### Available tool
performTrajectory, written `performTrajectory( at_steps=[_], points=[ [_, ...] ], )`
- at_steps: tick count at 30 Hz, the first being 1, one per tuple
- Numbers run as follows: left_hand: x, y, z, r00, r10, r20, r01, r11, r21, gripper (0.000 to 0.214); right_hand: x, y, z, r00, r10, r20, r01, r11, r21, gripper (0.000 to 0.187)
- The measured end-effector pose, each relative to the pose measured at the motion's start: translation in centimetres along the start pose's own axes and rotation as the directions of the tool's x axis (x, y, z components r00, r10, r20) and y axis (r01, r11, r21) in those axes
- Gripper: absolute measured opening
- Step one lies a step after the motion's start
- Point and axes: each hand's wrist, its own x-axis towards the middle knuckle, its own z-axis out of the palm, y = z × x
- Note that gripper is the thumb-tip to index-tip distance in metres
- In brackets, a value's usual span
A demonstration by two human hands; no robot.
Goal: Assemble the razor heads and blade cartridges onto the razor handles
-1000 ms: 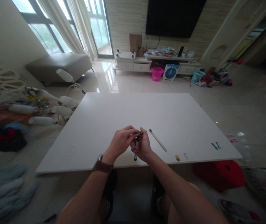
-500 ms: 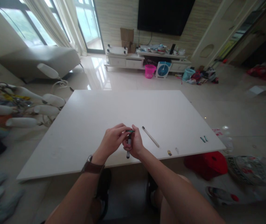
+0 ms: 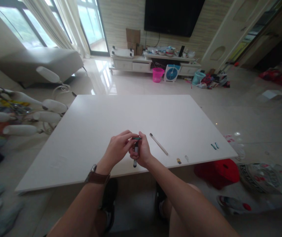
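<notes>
Over the near edge of the white table point(image 3: 131, 112), both hands meet. Right hand point(image 3: 144, 154) is closed around a dark pen point(image 3: 135, 151), held near upright, with its lower end poking out below the fist. Left hand point(image 3: 117, 149) pinches a small green cap point(image 3: 136, 138) at the pen's top end, thumb and forefinger together on it. Brown watch point(image 3: 97, 177) on the left wrist. Just right of the hands a thin pale rod point(image 3: 158, 144) lies flat on the table, slanted. Further right, near the edge: two small bits point(image 3: 179, 161), then a teal pair point(image 3: 214, 145), well apart from the hands.
</notes>
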Motion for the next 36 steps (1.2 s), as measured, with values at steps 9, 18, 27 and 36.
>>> performTrajectory(
  at_steps=[9, 18, 27, 36],
  points=[
    [0.0, 0.3, 0.0, 1.0, -0.013, -0.002, 0.013, 1.0, 0.006, 0.019, 0.0, 0.1, -0.2, 1.0, -0.014, 0.014, 0.014, 1.0, 0.013, 0.062],
    [0.0, 0.3, 0.1, 0.996, -0.065, -0.062, 0.062, 0.997, -0.051, 0.018, 0.1, 0.0, -0.1, 0.995, -0.08, 0.059, 0.082, 0.996, -0.037, 0.059],
    [0.7, -0.5, 0.9, 0.939, -0.313, -0.14, 0.204, 0.838, -0.507, 0.027, 0.4, -0.4, -0.2, 0.916, -0.401, -0.021, 0.392, 0.903, -0.175, 0.023],
    [0.9, -0.6, 0.6, 0.837, -0.539, -0.096, 0.316, 0.619, -0.719, 0.035, 0.2, -1.5, -0.9, 0.799, -0.6, -0.029, 0.54, 0.739, -0.403, 0.024]
  ],
)
